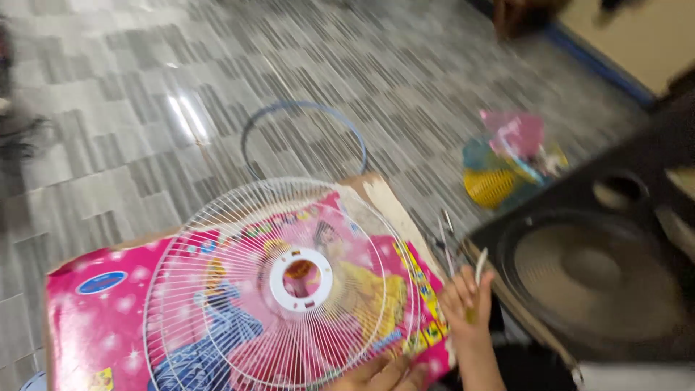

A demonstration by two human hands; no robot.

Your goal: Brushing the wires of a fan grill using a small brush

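A white wire fan grille (217, 289) with a round white hub lies flat on a pink picture-printed cardboard box (87, 318). My left hand (380, 376) is at the bottom edge, touching the grille's near rim; most of it is cut off by the frame. To the right of the grille, my right hand (467, 300) is raised with its fingers closed around a thin pale stick-like tool (480, 265) that points upward. The picture is blurred by motion.
A thin blue ring (304, 137) lies on the grey patterned floor (145, 87) beyond the box. Thin metal tools (444, 230) lie near the box's right corner. A large black speaker (601, 275) fills the right side. A heap of colourful plastic items (507, 163) sits behind it.
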